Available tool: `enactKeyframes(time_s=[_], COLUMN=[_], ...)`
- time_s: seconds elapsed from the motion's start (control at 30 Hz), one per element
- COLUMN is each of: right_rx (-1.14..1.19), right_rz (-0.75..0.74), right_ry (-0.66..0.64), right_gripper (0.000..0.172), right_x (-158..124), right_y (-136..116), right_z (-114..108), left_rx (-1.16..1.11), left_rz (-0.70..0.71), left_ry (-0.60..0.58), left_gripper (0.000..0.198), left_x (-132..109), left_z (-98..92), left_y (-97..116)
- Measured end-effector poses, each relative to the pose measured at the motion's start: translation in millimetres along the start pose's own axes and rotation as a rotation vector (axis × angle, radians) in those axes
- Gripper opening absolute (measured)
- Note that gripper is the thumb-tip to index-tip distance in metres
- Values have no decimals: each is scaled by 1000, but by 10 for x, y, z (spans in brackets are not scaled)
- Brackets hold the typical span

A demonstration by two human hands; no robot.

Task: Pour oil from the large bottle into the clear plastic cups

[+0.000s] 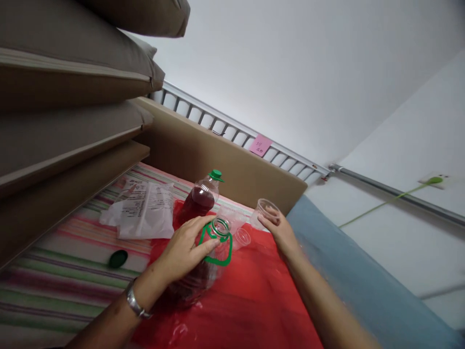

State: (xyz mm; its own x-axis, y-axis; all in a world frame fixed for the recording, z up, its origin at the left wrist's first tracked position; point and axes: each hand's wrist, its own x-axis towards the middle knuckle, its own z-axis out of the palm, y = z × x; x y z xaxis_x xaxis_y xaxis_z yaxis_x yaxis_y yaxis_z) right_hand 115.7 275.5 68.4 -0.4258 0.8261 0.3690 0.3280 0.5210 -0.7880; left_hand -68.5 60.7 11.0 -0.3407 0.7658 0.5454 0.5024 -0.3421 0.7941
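Observation:
My left hand point(187, 249) is wrapped round the upper part of an uncapped clear bottle point(196, 286). A green carry handle rings its neck, and dark red liquid shows low inside. In my right hand point(281, 232) is a clear plastic cup point(267, 211), its round mouth facing up, held to the right of the bottle. Another clear plastic cup point(242, 237) sits on the red sheet point(250, 291) between the two hands. Behind my left hand stands a second bottle point(199, 196) of red liquid with a green cap. A dark green cap point(118, 259) lies at the left.
A white printed plastic bag point(147, 208) rests on the striped cloth point(47, 276). Stacked grey-brown cushions point(72, 135) rise at the left. A brown board point(218, 155) and a white railing with a pink note point(260, 145) stand behind. Blue surface point(345, 261) lies right.

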Motion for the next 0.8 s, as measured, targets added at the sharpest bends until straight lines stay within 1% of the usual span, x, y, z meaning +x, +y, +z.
enactKeyframes(time_s=[0.03,0.1,0.13,0.2,0.37,0.53,0.6,0.67,0.73,0.8], right_rx=[60,109,117,123,145,164,159,155,138,79], right_rz=[82,199,224,250,290,320,345,368,371,337], right_ry=[69,156,184,225,286,268,256,254,256,251], right_gripper=[67,70,71,71,77,82,85,87,82,70], right_x=[10,-1,-13,-33,4,9,-62,-225,-525,-978], right_y=[231,630,788,1022,1358,1588,1627,1638,1651,1704], right_z=[20,99,153,268,507,636,613,516,346,123], left_rx=[-1,-7,-11,-17,2,9,8,12,9,-7], left_rz=[0,1,0,-6,-29,-59,-68,-63,-58,-68], left_ry=[-3,-10,-13,-19,-27,-35,-34,-24,-4,8], left_gripper=[41,41,40,40,39,40,41,42,42,43], left_x=[2,3,1,-3,2,5,-10,-28,-41,-45], left_z=[2,5,6,6,4,4,-7,-23,-34,-34], left_y=[-4,-9,-10,-7,22,28,8,-18,-36,-39])
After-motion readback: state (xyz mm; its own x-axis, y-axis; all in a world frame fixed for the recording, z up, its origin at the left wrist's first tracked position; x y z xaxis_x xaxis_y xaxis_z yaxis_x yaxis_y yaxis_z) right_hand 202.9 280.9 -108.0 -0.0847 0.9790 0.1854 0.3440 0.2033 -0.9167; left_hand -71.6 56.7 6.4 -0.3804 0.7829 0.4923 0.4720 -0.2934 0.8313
